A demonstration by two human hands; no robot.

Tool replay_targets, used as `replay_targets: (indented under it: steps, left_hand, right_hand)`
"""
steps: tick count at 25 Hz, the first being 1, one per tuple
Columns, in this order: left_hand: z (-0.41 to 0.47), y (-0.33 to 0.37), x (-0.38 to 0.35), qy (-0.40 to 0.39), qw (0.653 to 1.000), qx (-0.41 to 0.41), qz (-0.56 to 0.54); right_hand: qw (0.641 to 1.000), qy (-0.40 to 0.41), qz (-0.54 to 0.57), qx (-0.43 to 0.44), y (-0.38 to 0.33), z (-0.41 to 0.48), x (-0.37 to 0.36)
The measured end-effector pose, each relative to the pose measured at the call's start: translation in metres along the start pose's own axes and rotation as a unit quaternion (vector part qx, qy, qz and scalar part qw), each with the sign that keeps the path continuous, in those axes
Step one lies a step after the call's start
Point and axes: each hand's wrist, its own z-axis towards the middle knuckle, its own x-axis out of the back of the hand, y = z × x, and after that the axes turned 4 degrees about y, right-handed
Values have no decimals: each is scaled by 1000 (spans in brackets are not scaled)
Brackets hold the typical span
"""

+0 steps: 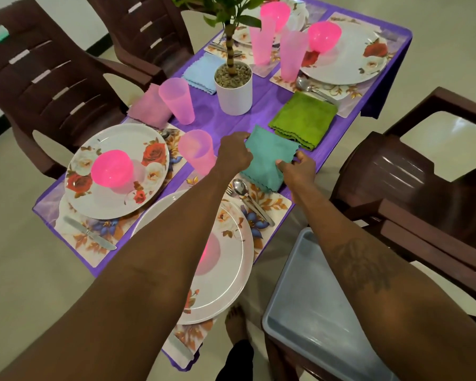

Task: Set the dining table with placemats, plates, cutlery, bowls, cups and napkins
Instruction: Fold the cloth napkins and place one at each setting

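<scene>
1. We see both hands on a teal napkin (265, 163) at the near right place setting. The left hand (234, 152) curls round its far left corner. The right hand (297, 167) pinches its right edge between thumb and fingers.
2. The napkin lies between a green napkin (304, 119) and a spoon (241, 187). We cannot tell whether it rests flat on the desk (259, 105) or hangs just above it.
3. A pink cup (197, 151) stands just beside the left hand. It looks light and empty, so we judge that a sideways swing of that wrist could tip it.
4. The napkin's near edge is close to the spoon. Pulling the cloth towards us could drag the spoon out of line.
5. The cloth is soft. If one hand lets go first, it may unfold, bunch up, or land overlapping the green napkin.
6. The left forearm crosses above the near plate (226, 273). Dropping that arm could shift the plate.
</scene>
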Motion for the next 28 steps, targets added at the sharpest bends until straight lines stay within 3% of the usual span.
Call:
replay_targets:
  steps: [8, 14, 18, 20, 22, 24, 28]
  left_hand:
    - [22, -19, -26, 37, 999, -8, 36]
    - [8, -12, -21, 28, 997, -39, 62]
    - [-25, -14, -5, 53, 997, -48, 14]
    - [-48, -21, 4, 77, 996, -51, 11]
    - [-69, -31, 10, 93, 994, -37, 35]
    - [-85, -43, 12, 87, 994, -13, 67]
    - [-108, -48, 6, 63, 988, 16, 139]
  right_hand:
    - [982, 83, -159, 52, 2, 6, -3]
    - [978, 107, -164, 71, -4, -8, -1]
    - [947, 157, -224, 168, -7, -31, 0]
    - [938, 112, -234, 230, -4, -43, 2]
    - [936, -29, -249, 249, 4, -54, 5]
    - [910, -140, -311, 238, 13, -68, 8]
    - [854, -159, -420, 263, 24, -81, 7]
